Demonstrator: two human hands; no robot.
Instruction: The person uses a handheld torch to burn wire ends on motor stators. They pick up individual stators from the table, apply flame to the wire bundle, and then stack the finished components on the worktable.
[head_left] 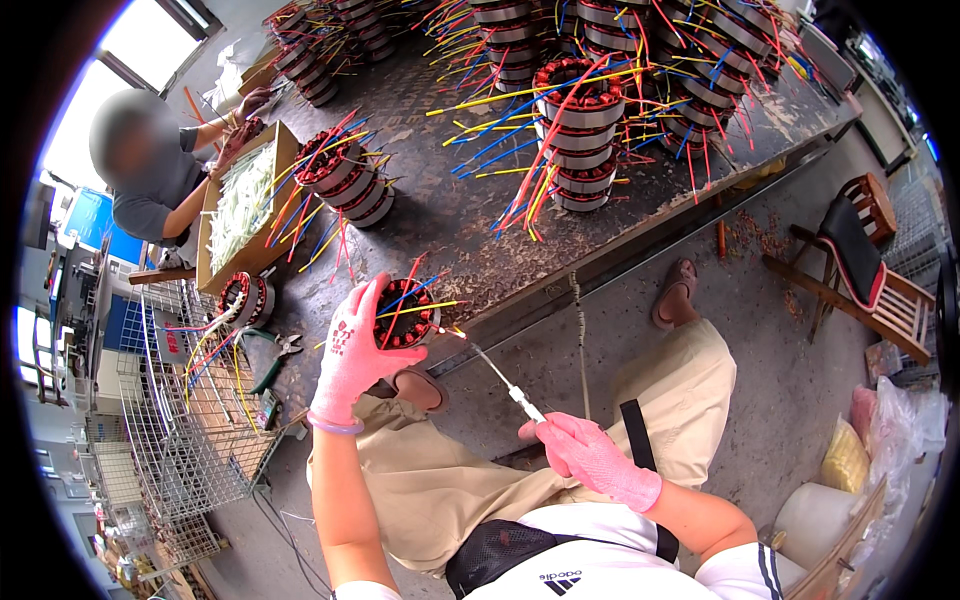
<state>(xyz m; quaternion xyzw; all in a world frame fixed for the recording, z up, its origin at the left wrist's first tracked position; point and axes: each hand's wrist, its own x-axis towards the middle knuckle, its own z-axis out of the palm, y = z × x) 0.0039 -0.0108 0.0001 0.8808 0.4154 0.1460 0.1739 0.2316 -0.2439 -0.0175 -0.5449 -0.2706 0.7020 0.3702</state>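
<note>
My left hand [352,345], in a pink glove, is wrapped round the side of a motor stator [408,318] near the table's front edge. Red windings line the stator, and blue, yellow and red leads stick out of it. From its near side a thin white cord [487,358] runs taut toward me, ending at a slim white plastic piece [524,403]. My right hand [595,455], also pink-gloved, closes round the lower end of that piece above my lap. The fingertips of the right hand are partly hidden.
Stacked stators [580,140] with long coloured leads fill the table's back. Green-handled pliers [272,362] and another stator [246,298] lie left. A co-worker [160,175] works beside a box of pale strips [205,262]. A wire rack [160,440] stands left, a chair [850,260] right.
</note>
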